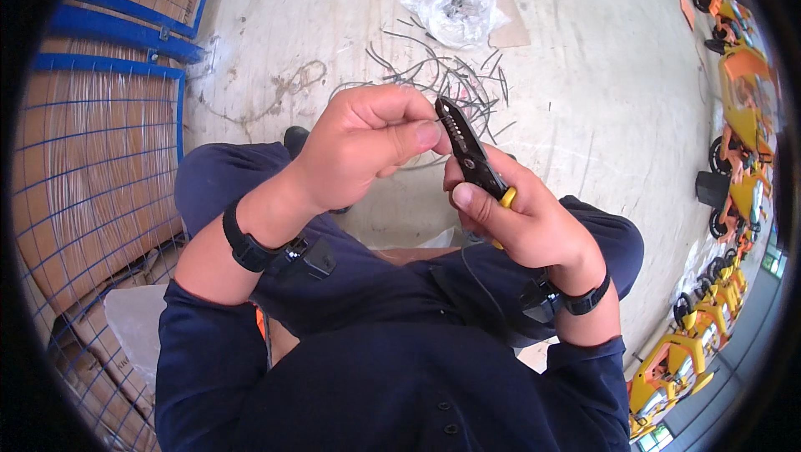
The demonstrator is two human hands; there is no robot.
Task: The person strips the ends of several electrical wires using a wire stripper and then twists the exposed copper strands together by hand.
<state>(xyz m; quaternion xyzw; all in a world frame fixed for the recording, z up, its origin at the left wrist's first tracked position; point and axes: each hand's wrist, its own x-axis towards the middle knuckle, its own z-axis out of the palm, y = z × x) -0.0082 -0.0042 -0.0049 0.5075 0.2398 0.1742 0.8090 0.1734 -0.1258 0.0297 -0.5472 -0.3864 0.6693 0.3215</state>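
Observation:
My right hand (526,210) is closed around the yellow handles of a black wire stripper (470,150), whose notched jaws point up and to the left. Thumb and forefinger of my left hand (367,143) are pinched together right beside the jaw tips. Between them is what looks like the end of a thin dark wire, mostly hidden by the fingers. Whether the jaws grip the wire cannot be made out. Beyond the hands, many loose dark wires (459,89) lie tangled on the floor.
A clear plastic bag (457,5) and a cardboard piece (511,25) lie on the concrete floor. At left, blue wire-mesh cages (182,110) hold wrapped cartons (92,168). Yellow and orange wheeled machines (747,93) line the right side. My bent legs (367,285) are beneath my hands.

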